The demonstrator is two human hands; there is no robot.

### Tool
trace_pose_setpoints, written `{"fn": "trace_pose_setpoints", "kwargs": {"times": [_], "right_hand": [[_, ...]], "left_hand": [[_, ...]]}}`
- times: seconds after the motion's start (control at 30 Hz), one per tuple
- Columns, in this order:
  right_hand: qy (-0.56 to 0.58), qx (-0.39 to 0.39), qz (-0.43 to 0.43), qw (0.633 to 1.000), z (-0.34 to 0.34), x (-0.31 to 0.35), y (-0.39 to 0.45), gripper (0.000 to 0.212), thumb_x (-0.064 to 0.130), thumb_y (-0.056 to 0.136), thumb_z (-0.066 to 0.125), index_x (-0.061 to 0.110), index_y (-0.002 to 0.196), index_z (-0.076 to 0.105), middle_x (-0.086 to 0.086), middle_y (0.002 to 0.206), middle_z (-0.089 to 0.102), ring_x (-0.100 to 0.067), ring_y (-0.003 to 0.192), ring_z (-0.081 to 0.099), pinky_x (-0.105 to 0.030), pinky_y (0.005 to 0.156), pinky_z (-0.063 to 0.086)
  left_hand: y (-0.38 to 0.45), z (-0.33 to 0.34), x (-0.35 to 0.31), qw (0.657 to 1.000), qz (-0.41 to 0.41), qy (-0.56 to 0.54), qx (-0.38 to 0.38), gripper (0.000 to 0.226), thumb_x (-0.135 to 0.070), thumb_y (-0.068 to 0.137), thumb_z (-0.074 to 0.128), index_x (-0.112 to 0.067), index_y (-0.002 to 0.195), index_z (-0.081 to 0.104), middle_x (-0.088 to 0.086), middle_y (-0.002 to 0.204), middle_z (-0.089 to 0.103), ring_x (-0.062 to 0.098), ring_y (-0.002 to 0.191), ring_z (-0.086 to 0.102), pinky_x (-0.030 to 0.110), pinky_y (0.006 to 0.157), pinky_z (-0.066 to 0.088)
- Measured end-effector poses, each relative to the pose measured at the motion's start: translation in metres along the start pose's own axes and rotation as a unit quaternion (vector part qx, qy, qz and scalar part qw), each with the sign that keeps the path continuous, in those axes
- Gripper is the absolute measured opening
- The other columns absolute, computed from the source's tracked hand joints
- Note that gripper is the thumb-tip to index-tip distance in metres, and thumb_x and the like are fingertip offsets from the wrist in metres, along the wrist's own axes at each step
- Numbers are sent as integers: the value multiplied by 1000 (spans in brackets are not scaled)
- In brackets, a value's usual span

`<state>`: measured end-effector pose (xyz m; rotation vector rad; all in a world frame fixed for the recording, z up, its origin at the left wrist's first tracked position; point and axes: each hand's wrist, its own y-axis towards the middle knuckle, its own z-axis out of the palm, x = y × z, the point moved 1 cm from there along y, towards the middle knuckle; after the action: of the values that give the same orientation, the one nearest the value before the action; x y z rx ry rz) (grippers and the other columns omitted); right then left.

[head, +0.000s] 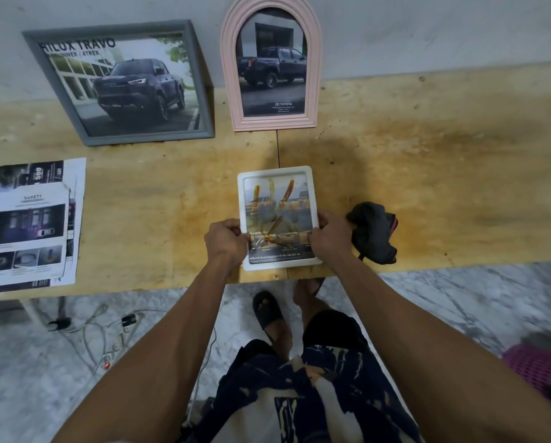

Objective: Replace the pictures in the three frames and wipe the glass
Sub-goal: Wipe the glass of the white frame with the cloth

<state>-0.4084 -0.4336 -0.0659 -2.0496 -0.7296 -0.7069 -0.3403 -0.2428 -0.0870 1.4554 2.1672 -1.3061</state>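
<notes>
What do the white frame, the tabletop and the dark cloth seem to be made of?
White frame: probably plastic, smooth, with rounded moulded corners; its front pane, glass or clear plastic, reflects light. Tabletop: bare plywood or a similar wood board, matt, with visible grain, brown stains and a seam between two boards. Dark cloth: soft fabric, matt and crumpled into folds; the fibre cannot be told.

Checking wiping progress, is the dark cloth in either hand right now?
No. The dark cloth lies on the table while the left hand and right hand grip the white frame.
</notes>
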Motion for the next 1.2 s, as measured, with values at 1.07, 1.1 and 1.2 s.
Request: {"fn": "trace_pose_setpoints", "kwargs": {"times": [1.07, 1.1, 1.2], "right_hand": [[-245, -194, -191, 931, -44, -61, 45, 26, 14, 101, 50, 3, 120, 64, -20, 117, 64, -40, 96, 55, -51, 87, 43], [-179, -191, -200, 944, -40, -52, 47, 28, 17, 103, 46, 5, 121, 64, -17, 116, 65, -37, 97, 58, -48, 89, 44], [-100, -191, -246, 945, -22, -18, 46, 34, 24, 102, 42, 8, 124, 63, -11, 112, 68, -30, 98, 59, -38, 82, 46]], "left_hand": [[11, 12, 25, 962, 212, 140, -97, 33, -27, 103, 51, -8, 128, 58, 21, 116, 58, 40, 108, 54, 41, 80, 43], [11, 10, 25, 958, 215, 150, -115, 33, -29, 103, 49, -10, 129, 57, 21, 119, 57, 41, 110, 52, 46, 85, 44], [12, 9, 24, 949, 228, 171, -133, 39, -38, 102, 39, -22, 135, 53, 13, 131, 52, 37, 121, 46, 54, 96, 38]]}}
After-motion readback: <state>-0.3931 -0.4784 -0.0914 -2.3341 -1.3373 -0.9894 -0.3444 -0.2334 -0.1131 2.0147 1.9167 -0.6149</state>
